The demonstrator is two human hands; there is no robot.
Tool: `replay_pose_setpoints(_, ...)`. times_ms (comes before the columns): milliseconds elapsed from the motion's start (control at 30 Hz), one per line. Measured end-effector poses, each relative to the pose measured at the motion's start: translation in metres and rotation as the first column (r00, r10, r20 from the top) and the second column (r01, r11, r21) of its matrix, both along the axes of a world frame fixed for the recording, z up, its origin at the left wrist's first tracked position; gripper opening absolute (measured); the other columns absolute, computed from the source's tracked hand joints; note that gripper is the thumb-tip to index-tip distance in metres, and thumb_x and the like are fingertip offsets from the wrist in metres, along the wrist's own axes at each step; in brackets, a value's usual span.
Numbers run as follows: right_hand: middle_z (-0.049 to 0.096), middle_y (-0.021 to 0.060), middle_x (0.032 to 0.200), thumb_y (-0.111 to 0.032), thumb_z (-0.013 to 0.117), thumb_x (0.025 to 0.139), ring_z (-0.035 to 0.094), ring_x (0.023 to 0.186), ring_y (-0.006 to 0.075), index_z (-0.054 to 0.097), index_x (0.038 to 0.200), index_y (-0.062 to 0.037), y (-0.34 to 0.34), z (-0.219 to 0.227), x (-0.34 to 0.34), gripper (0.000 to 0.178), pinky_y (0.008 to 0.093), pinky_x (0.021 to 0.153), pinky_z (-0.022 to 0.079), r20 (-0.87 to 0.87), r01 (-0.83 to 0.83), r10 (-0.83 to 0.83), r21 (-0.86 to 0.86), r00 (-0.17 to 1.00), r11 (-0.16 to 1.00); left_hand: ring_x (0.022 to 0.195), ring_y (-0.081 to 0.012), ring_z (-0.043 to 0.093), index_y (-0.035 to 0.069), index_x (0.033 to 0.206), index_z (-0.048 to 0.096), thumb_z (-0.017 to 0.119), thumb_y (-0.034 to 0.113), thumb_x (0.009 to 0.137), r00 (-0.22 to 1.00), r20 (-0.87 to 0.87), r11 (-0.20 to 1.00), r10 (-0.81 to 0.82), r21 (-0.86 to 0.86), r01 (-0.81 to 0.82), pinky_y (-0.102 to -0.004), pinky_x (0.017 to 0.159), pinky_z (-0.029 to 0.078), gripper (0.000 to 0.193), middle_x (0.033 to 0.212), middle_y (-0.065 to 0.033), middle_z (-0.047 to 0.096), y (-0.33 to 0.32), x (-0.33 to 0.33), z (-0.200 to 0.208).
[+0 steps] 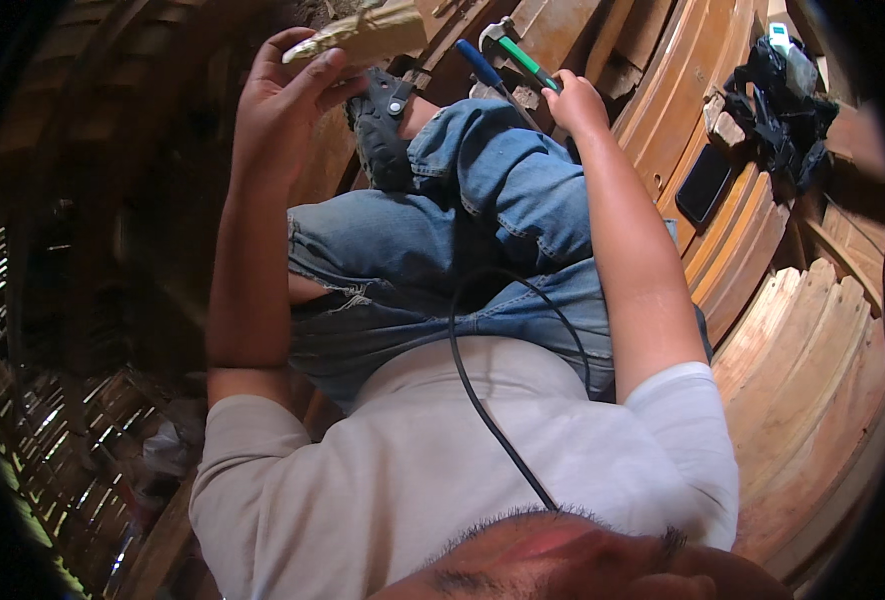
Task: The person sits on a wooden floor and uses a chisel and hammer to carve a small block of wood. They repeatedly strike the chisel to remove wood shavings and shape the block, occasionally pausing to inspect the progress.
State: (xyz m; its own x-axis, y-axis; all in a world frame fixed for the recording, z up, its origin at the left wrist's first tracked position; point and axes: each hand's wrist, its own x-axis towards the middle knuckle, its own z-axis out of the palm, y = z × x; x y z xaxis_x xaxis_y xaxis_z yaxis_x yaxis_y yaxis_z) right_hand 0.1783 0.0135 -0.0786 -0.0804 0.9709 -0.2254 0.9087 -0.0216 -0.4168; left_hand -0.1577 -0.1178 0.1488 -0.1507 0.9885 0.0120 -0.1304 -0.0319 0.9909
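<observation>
My left hand (283, 100) is raised at the upper left, fingers closed on a pale, rough piece of wood (368, 35). My right hand (575, 100) reaches over my bent knee in blue jeans (493, 190) and grips the green handle of a hammer-like tool (525, 62), whose metal head points up-left. A blue-handled tool (478, 62) lies just left of it; whether my hand touches it I cannot tell. A black sandal (383, 125) on my foot sits between the two hands.
Curved reddish wooden planks (803, 340) fill the right side. A black phone (705, 182) lies on them, with a black bundle of straps (778, 110) above it. A black cable (483, 400) runs down over my white shirt. Slatted flooring shows lower left.
</observation>
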Motion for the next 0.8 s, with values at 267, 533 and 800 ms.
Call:
replay_pose_setpoints(267, 0.071, 0.0173, 0.115, -0.036, 0.074, 0.092, 0.067, 0.112, 0.0367, 0.073, 0.121, -0.0162, -0.01, 0.022, -0.018, 0.035, 0.0483, 0.093, 0.055, 0.213, -0.231, 0.159, 0.379, 0.964, 0.896, 0.11, -0.0326, 0.074, -0.002, 0.142, 0.046, 0.076, 0.022, 0.099, 0.997, 0.08, 0.992, -0.001, -0.127, 0.011, -0.0364, 0.093, 0.066, 0.058, 0.131, -0.0268, 0.061, -0.009, -0.01, -0.017)
replay_pose_setpoints(533, 0.077, 0.0193, 0.11, -0.049, 0.069, 0.097, 0.074, 0.103, 0.04, 0.078, 0.111, -0.0094, 0.007, 0.03, -0.09, 0.043, 0.052, 0.086, 0.059, 0.268, -0.34, 0.361, -0.123, 0.893, 0.932, 0.104, -0.0318, 0.077, -0.001, 0.139, 0.051, 0.073, 0.015, 0.098, 0.912, 0.405, 0.992, -0.067, -0.072, 0.105, -0.0364, 0.089, 0.067, 0.05, 0.122, -0.0239, 0.067, -0.003, -0.008, -0.016)
replay_pose_setpoints(800, 0.077, 0.0212, 0.095, -0.039, 0.078, 0.092, 0.077, 0.079, 0.0299, 0.08, 0.11, -0.0078, 0.03, 0.019, -0.082, 0.036, 0.0424, 0.076, 0.06, 0.01, -0.205, 0.205, 0.003, 0.979, 0.979, 0.12, -0.036, 0.07, -0.004, 0.145, 0.045, 0.069, 0.033, 0.1, 0.691, 0.687, 0.96, -0.223, 0.03, 0.279, -0.0411, 0.106, 0.059, 0.062, 0.132, -0.0287, 0.058, -0.002, -0.011, -0.016)
